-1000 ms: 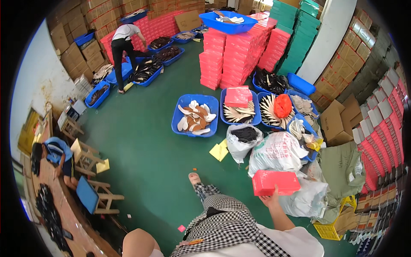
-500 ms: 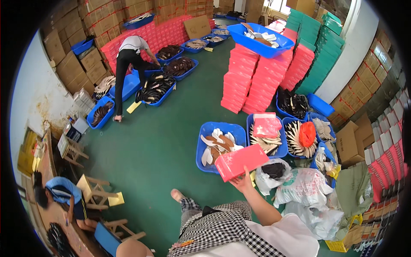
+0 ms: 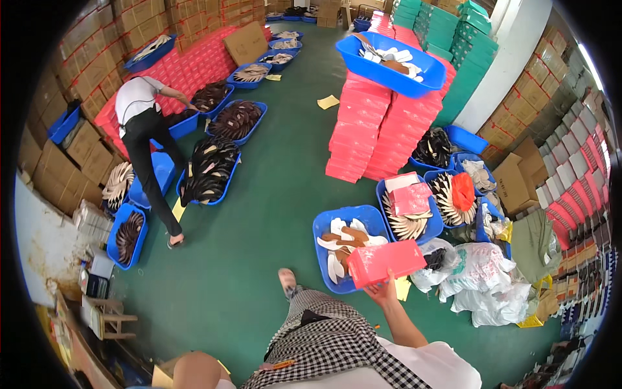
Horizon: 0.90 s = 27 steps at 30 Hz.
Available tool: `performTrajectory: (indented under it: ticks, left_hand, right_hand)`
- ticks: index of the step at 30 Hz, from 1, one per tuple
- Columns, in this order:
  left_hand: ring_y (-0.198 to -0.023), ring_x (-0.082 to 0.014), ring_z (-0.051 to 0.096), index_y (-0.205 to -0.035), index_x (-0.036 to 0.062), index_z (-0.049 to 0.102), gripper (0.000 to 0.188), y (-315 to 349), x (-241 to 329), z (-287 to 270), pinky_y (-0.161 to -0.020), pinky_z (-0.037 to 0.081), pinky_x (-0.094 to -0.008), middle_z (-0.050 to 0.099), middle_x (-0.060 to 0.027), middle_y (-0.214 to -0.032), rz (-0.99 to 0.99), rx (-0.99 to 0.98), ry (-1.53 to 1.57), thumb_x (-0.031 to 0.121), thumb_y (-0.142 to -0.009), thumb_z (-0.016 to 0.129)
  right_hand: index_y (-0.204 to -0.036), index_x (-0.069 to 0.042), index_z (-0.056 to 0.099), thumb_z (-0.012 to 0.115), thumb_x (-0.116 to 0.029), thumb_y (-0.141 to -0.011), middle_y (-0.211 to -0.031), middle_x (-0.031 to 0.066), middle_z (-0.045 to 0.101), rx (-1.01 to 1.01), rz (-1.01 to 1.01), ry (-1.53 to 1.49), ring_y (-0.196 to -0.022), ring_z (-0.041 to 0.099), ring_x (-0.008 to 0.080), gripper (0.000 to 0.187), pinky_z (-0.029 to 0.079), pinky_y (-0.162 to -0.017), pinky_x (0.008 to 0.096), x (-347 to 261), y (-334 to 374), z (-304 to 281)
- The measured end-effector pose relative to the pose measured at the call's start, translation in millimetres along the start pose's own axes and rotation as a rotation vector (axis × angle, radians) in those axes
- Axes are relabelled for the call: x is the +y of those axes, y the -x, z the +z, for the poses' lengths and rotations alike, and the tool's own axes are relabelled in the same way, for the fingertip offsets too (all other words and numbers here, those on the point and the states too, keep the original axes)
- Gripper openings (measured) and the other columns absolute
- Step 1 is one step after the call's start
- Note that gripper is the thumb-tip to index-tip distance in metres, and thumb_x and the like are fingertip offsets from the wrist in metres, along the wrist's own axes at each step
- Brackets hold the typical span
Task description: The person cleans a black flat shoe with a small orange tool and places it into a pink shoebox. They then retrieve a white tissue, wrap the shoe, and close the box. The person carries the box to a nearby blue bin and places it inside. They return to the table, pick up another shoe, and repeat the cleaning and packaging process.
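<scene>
My right hand point(image 3: 382, 293) grips a red shoebox point(image 3: 389, 262) from its near side, thumb against the front face. The box hangs level in front of me, over the edge of a blue plastic tub point(image 3: 319, 259). Loose white and brown shoe insoles point(image 3: 352, 241) lie in that tub. A second blue tub point(image 3: 436, 228) stands beside it, with pale insoles fanned round and a pinkish-red packet point(image 3: 411, 199) on top. Of my left side only the bent arm point(image 3: 196, 371) shows at the lower edge; its hand is out of the picture.
Stacked red boxes point(image 3: 359, 133) stand ahead, topped by a blue tub point(image 3: 372, 74). White plastic bags point(image 3: 479, 272) lie on the right. A co-worker point(image 3: 146, 126) bends over tubs on the left. A wooden stool point(image 3: 113, 319) stands by the workbench. Yellow paper point(image 3: 328, 102) lies on the green floor.
My view has shifted forward; the tubs now appear lower. The red shoebox stays in my right hand, slightly further right in view. The person seated at the bench has dropped from view.
</scene>
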<state>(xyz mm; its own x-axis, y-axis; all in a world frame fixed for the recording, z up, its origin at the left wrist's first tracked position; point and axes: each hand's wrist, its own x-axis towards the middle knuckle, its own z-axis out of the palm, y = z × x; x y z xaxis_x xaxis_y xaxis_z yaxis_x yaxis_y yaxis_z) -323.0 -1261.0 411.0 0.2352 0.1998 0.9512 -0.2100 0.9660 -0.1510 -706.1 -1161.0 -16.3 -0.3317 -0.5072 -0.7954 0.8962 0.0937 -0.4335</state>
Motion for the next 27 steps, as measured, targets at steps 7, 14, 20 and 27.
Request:
performTrajectory:
  ticks: [7,14,20,27]
  left_hand:
    - [-0.109,-0.0275,0.057,-0.117,-0.001,0.059,0.035,147.1,-237.4,-82.1,-0.1,0.04,-0.0388,0.063,-0.0145,-0.107,-0.739,-0.501,-0.475,0.016,-0.086,0.061]
    - [-0.089,-0.0283,0.065,-0.109,0.0017,0.063,0.034,484.7,-310.5,-367.3,-0.079,0.05,-0.0396,0.067,-0.0173,-0.098,-1.802,-1.1,-0.831,0.032,-0.095,0.055]
    - [-0.085,-0.0196,0.059,-0.116,0.0003,0.06,0.039,591.5,-277.8,-348.0,-0.07,0.049,-0.0363,0.064,-0.014,-0.104,-2.64,-1.481,-0.548,0.033,-0.096,0.052]
    - [-0.079,-0.0172,0.058,-0.121,0.0019,0.059,0.044,692.8,-526.8,-291.3,-0.066,0.048,-0.0328,0.063,-0.0106,-0.101,-2.552,-1.227,-0.502,0.038,-0.096,0.052]
  right_hand:
    - [-0.141,-0.009,0.029,0.068,-0.066,-0.071,-0.137,0.0171,0.038,0.003,-0.039,-0.317,-0.125,0.044,0.0385,0.099,0.038,-0.104,0.0581,20.5,-106.2,150.0]
    - [-0.133,0.002,0.039,0.063,-0.07,-0.074,-0.128,0.0227,0.045,-0.113,0.031,-0.32,-0.12,0.049,0.0379,0.096,0.042,-0.102,0.0548,10.4,-162.2,349.8]
    - [-0.127,0.008,0.042,0.061,-0.072,-0.074,-0.118,0.0194,0.051,-0.074,-0.141,-0.322,-0.112,0.054,0.0335,0.098,0.047,-0.098,0.0462,-24.0,-193.0,433.6]
    - [-0.127,0.001,0.046,0.06,-0.077,-0.07,-0.118,0.0172,0.05,0.126,-0.172,-0.388,-0.105,0.055,0.0315,0.097,0.049,-0.094,0.0445,-26.7,-219.0,559.0]
